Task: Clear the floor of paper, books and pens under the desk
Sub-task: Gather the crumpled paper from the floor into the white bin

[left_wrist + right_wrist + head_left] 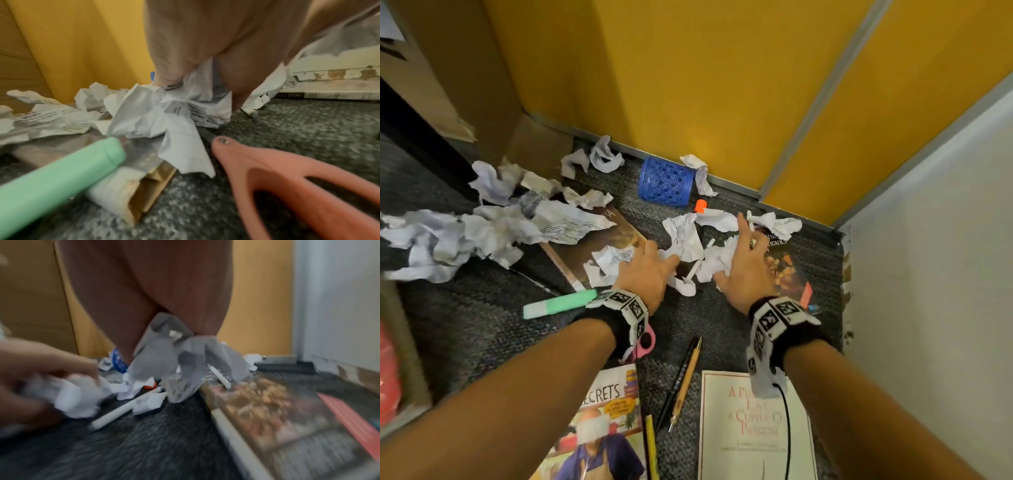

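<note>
Crumpled paper (685, 236) lies scattered over the grey carpet under the desk. My left hand (650, 263) is down on a wad of it (144, 116) at the corner of a brown book (592, 246), fingers curled round the wad. My right hand (743, 260) is spread over more paper (164, 350) at the edge of a dark book (787, 270), fingers straight. A white pen (693, 269) lies between the hands. A green highlighter (558, 303), a black pen and a yellow one (685, 377), and two more books (606, 431) (743, 428) lie nearer me.
A tipped blue pen holder (666, 181) and an orange highlighter (701, 205) lie by the yellow back panel. Pink scissors (645, 342) sit under my left wrist. A cardboard box (448, 68) stands at the left and a white wall (928, 274) at the right.
</note>
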The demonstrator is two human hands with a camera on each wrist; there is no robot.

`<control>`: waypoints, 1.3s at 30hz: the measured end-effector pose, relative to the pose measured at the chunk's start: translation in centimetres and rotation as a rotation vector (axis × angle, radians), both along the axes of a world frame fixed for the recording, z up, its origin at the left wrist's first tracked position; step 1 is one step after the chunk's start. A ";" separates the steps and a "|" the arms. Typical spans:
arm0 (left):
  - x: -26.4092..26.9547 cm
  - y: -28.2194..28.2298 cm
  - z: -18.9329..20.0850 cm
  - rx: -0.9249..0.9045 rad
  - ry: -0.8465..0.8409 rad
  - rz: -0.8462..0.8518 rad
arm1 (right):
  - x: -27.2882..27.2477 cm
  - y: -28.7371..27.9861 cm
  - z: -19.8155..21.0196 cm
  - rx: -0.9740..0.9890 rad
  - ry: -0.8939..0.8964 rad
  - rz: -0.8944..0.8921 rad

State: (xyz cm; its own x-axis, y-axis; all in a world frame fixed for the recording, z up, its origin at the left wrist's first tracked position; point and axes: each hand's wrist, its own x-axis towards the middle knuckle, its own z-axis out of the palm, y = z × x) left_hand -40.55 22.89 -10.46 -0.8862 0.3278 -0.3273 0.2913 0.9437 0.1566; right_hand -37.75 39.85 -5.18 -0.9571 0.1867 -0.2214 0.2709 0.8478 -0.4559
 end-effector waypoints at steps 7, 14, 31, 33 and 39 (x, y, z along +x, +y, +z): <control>-2.6 -0.2 2.8 0.067 0.015 0.017 | -1.9 0.9 -4.1 0.231 -0.249 0.106; -5.4 2.4 2.1 -0.065 -0.105 -0.049 | -0.3 1.0 -4.6 0.268 -0.057 0.290; -6.2 1.8 0.7 -0.072 -0.121 -0.131 | -4.9 5.4 -1.9 -0.022 0.263 -0.223; -6.4 1.8 0.9 -0.111 -0.135 -0.110 | -6.1 6.8 -1.3 0.030 0.199 -0.271; -6.9 2.0 0.8 -0.140 -0.143 -0.063 | -8.2 8.7 -3.1 0.230 -0.292 -0.047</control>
State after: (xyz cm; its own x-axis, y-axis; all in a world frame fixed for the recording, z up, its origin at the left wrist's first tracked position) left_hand -47.41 24.87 -9.62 -0.8067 0.3234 -0.4945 0.3345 0.9399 0.0690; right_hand -45.92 48.59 -8.24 -0.8491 0.3059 -0.4306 0.4026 0.9026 -0.1527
